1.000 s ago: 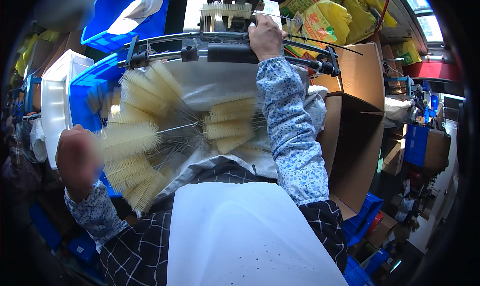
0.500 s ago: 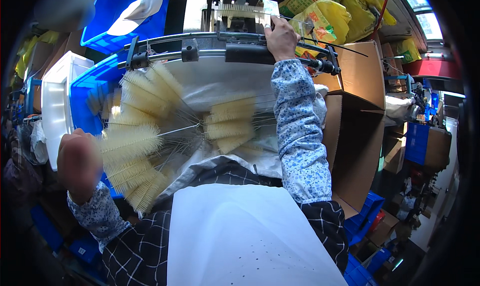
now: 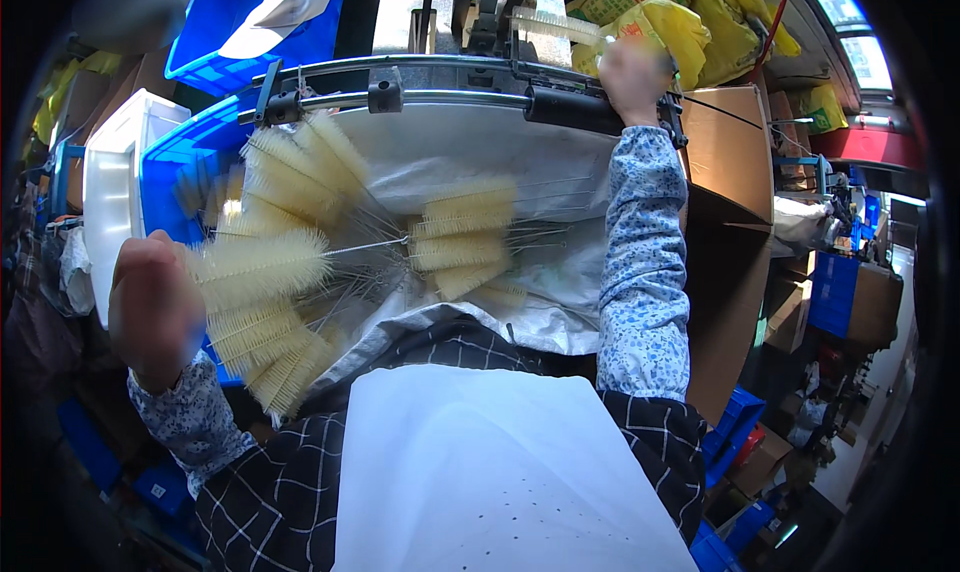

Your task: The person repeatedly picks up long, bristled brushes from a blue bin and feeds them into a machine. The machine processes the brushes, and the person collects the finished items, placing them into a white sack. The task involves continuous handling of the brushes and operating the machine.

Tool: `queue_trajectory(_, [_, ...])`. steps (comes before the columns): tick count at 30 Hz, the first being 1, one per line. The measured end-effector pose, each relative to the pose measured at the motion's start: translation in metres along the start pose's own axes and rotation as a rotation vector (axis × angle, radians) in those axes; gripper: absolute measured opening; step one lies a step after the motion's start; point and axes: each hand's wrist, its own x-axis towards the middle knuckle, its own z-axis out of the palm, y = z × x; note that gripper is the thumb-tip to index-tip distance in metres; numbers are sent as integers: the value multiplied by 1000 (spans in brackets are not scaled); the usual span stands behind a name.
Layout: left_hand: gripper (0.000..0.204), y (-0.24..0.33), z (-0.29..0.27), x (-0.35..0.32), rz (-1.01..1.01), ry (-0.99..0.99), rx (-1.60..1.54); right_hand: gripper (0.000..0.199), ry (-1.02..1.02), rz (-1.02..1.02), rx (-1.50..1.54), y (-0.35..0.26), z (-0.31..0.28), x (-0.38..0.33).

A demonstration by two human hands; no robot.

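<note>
My left hand (image 3: 155, 312) is closed on the bristle end of a pale bottle brush (image 3: 265, 267). Its twisted wire stem points right over my lap, toward the wire ends of other brushes. At the machine (image 3: 490, 17), my right hand (image 3: 637, 80) grips the right end of a slimmer bristle brush (image 3: 555, 24); its fingers are smeared. Two fanned piles of pale brushes, a left pile (image 3: 300, 172) and a middle pile (image 3: 460, 232), lie on a white woven sheet (image 3: 480, 147) across my lap.
Two steel rails (image 3: 440, 102) run across in front of me. Blue bins stand left, one bin (image 3: 185, 62) bearing a white cap (image 3: 278, 17), beside a white foam box (image 3: 125, 162). On the right are an open cardboard box (image 3: 730, 162) and yellow bags (image 3: 660, 32).
My right hand has moved right along the rails, and the slim brush has shifted right with it. My left hand keeps its grip, moved only slightly.
</note>
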Motion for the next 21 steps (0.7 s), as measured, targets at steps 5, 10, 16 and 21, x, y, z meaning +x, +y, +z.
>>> queue_trajectory(5, [27, 6, 16, 24, -191, -45, -122, 24, 100, -60, -422, 42, -12, 25])
queue_trajectory(10, [25, 4, 24, 42, -146, -85, -241, 21, -119, -229, -133, 57, -54, 20])
queue_trajectory(16, [25, -3, 51, 58, -170, -240, -382, 31, -576, -29, 585, -12, -129, -50])
queue_trajectory(21, [23, -14, 119, 68, -52, -283, -547, 42, -649, -390, 780, -133, -102, -89])
